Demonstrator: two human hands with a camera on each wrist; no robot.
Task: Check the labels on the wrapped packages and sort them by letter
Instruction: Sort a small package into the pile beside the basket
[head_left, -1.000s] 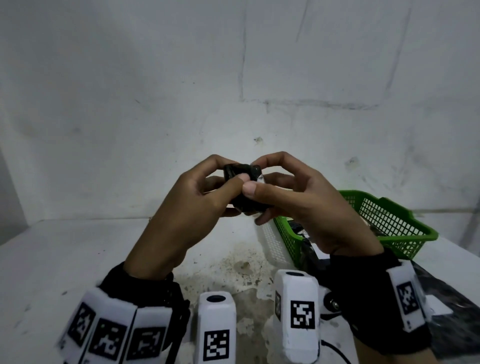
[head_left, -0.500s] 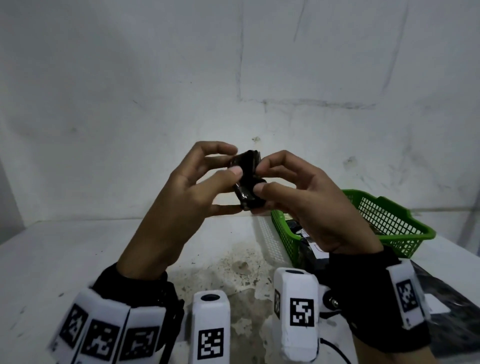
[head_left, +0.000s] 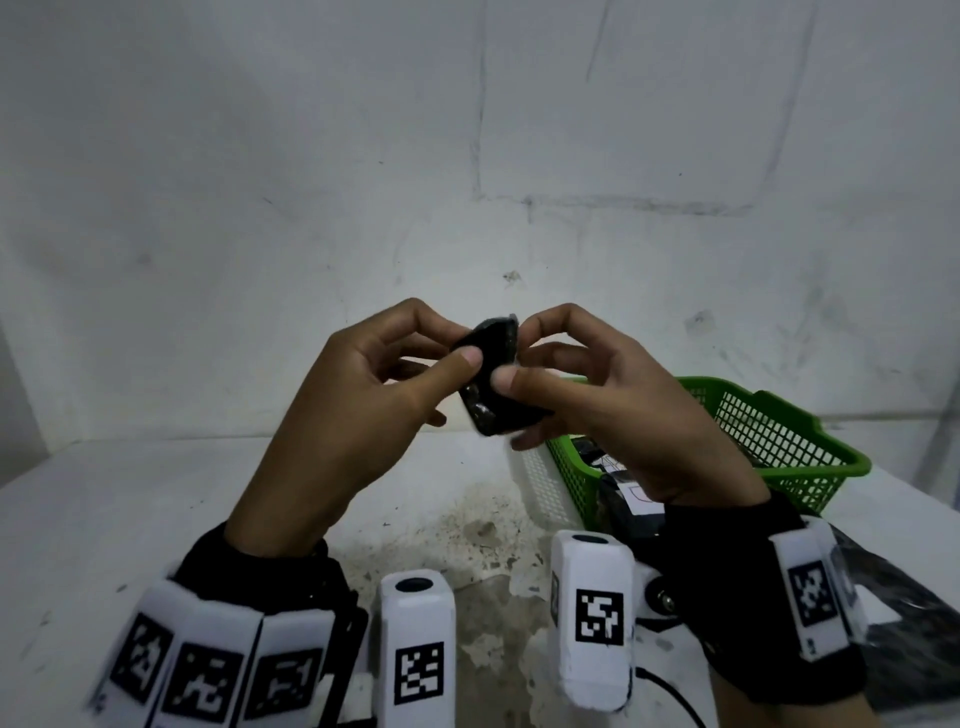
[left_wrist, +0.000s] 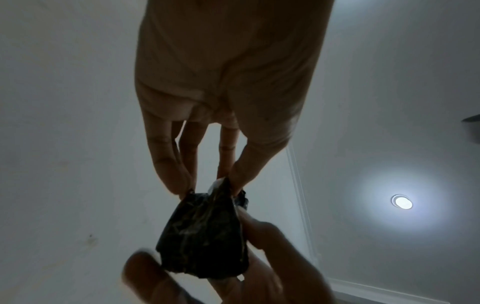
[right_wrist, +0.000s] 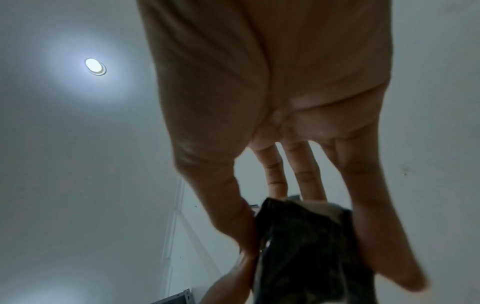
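A small package wrapped in black plastic (head_left: 493, 382) is held up in the air in front of the wall, tilted. My left hand (head_left: 415, 364) pinches its left side with thumb and fingers. My right hand (head_left: 545, 364) pinches its right side, thumb on the near face. The left wrist view shows the black package (left_wrist: 205, 234) gripped at its top by my left fingertips (left_wrist: 179, 181). In the right wrist view the package (right_wrist: 309, 246) sits between my right thumb and fingers, a bit of white showing at its top edge. No letter is readable.
A green mesh basket (head_left: 779, 441) stands at the right on the white table (head_left: 104, 519), with black wrapped packages and a white label (head_left: 631, 491) inside. A white basket (head_left: 540, 483) stands just left of it. Black plastic (head_left: 914, 649) lies at the right edge.
Both hands have turned the black package from lying flat to standing tilted on end. The hands rose slightly and stay together.
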